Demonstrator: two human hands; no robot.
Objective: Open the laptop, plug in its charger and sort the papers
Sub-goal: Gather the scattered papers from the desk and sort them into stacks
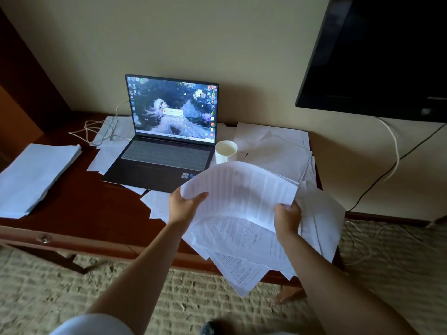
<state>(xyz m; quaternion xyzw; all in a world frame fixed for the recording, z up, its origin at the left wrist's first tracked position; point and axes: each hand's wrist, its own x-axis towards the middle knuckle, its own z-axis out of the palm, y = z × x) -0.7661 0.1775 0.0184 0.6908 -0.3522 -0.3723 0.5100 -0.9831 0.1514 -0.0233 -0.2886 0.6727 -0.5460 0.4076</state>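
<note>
The laptop (164, 139) stands open on the dark wooden desk (79, 204), its lit screen upright and facing the person, its base running from the wall toward the near edge and turned slightly to the left. A white cable (101, 131) lies in loops on the desk just left of the screen and runs toward the laptop's left side; whether it is plugged in cannot be told. Both hands hold one sheaf (242, 189) of printed sheets above the right part of the desk: the left hand (186, 206) grips its near-left corner, thumb curled over the top, and the right hand (287, 218) grips the near-right edge with its fingers folded round it. The sheaf bows upward between them, its long axis running left to right, its far edge lifted toward the laptop. One neat stack (36, 177) of white paper lies at the desk's left end, its long axis going from near-left to far-right. Loose sheets (278, 151) lie scattered over the right end, some overhanging the near edge, and a few more show under and left of the laptop; their number cannot be counted. One white mug (226, 152) stands upright just right of the keyboard. A dark TV (377, 56) hangs on the wall at upper right, with two cords, one white and one black, trailing below it.
</note>
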